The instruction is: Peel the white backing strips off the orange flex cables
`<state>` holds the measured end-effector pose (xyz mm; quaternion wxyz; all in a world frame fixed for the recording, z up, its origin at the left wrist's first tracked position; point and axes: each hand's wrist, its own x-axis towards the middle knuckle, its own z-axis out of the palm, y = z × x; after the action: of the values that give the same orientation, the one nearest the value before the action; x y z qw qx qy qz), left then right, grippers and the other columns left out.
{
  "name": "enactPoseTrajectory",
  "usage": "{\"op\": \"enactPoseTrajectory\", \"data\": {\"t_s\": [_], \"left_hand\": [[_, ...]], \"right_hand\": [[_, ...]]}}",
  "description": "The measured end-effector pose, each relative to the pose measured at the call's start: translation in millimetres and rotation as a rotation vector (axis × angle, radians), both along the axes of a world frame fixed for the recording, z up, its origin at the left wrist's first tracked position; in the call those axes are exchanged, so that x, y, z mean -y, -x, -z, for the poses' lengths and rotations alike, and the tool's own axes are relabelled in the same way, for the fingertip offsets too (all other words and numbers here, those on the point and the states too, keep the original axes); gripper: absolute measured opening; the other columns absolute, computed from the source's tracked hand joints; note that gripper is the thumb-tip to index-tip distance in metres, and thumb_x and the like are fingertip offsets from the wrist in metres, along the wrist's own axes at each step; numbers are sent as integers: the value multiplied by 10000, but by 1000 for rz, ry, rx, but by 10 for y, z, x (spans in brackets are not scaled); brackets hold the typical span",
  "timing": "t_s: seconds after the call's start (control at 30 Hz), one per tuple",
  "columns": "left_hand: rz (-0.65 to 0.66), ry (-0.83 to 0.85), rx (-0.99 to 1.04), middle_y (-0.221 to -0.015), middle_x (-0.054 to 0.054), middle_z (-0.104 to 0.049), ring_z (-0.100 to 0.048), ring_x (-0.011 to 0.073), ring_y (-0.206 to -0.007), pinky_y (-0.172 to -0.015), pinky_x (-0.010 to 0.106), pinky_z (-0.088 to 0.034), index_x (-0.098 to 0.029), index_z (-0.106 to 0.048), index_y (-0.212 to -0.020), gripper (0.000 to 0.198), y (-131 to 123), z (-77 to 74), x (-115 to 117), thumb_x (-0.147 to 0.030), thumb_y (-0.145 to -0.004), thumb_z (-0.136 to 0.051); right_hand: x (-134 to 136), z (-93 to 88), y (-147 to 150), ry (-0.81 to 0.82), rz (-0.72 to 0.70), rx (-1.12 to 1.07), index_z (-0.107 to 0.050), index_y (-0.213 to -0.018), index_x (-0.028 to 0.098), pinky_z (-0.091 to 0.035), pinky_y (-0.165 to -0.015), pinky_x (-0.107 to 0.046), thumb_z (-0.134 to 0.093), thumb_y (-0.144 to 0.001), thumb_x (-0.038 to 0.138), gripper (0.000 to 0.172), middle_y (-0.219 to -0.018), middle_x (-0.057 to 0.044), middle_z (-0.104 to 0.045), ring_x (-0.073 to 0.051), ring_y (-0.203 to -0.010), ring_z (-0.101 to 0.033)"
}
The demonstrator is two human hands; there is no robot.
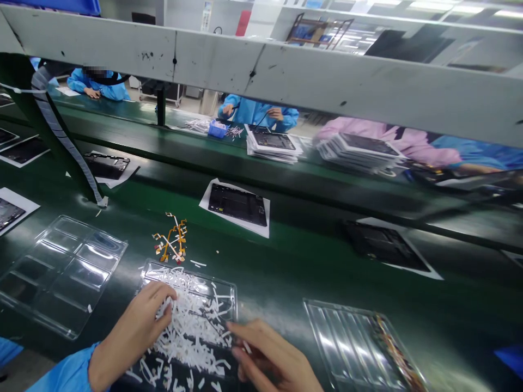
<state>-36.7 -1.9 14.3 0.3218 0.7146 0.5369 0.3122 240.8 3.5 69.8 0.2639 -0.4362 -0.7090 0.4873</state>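
Note:
My left hand (pixel 137 326) rests on a heap of white paper strips (pixel 192 321) in a clear plastic tray (pixel 229 288), its fingers curled into the strips. My right hand (pixel 269 356) lies at the heap's right edge with fingers partly bent, a white strip by its fingertips. Just beyond the tray lies a small bunch of orange flex cables (pixel 171 242) on the green surface.
An empty clear tray (pixel 61 272) lies at left, another clear tray (pixel 355 348) at right. Black panels on white sheets (pixel 238 206) sit on the green belt. A grey beam (pixel 286 76) crosses overhead. People in blue and pink sleeves work across the line beside stacked panels (pixel 273 144).

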Motion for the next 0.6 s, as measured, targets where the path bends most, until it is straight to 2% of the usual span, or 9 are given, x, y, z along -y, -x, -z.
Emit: {"op": "enactPoseTrajectory", "data": {"t_s": [0.1,0.17,0.2,0.23,0.3,0.43,0.5,0.6], "left_hand": [[151,134,163,-1182,32,-687,-626,222,-1121,-992,326,-470,-267,-646,-1167,314,-120,-297,1,-165,-876,-704],[207,194,244,-1105,12,-722,-648,205,-1069,-954,290,-477,-265,-699,-1082,229,-223,-431,-1,-213,-866,-755],[201,202,268,-1041,6,-733,-659,195,-1024,-922,277,-479,-252,-717,-1012,141,-263,-459,-4,-210,-880,-742],[177,200,281,-975,2,-734,-665,184,-974,-886,267,-480,-235,-722,-941,67,-291,-461,-8,-188,-893,-717],[115,190,287,-879,-3,-713,-660,165,-878,-811,251,-474,-207,-705,-856,93,-310,-419,-14,-120,-880,-682],[73,184,284,-870,-1,-717,-658,162,-850,-779,245,-465,-200,-711,-864,143,-275,-350,-13,-68,-840,-661],[77,171,279,-884,9,-733,-665,169,-859,-787,251,-465,-200,-729,-880,138,-268,-364,-15,-87,-858,-653],[59,151,256,-849,17,-731,-665,174,-830,-766,252,-464,-194,-740,-855,124,-278,-384,-25,-100,-858,-660]], "right_hand": [[-39,73,116,-67,-56,47,-526,-1447,410,-580,-614,-200,-655,-928,173,586,-888,11,-679,-132,-676,-673],[-65,132,234,-79,-107,58,-436,-1514,390,-573,-607,-184,-666,-913,145,689,-857,28,-685,-112,-620,-653],[-77,148,284,-98,-123,67,-424,-1522,368,-571,-608,-181,-662,-917,144,687,-851,29,-685,-108,-609,-650],[-90,152,324,-132,-131,74,-433,-1513,346,-572,-616,-182,-652,-929,149,655,-853,25,-690,-110,-613,-654],[-113,121,369,-233,-125,80,-486,-1459,311,-582,-670,-198,-619,-958,160,540,-889,4,-710,-127,-676,-686],[-143,31,402,-429,-103,82,-556,-1341,279,-577,-790,-235,-526,-979,108,401,-992,-33,-741,-166,-862,-728],[-145,43,425,-483,-79,51,-562,-1304,262,-567,-779,-227,-505,-969,92,380,-987,-33,-741,-161,-851,-726],[-134,117,467,-521,-30,52,-613,-1120,239,-547,-700,-224,-497,-970,113,227,-891,-21,-718,-157,-770,-706]]}}
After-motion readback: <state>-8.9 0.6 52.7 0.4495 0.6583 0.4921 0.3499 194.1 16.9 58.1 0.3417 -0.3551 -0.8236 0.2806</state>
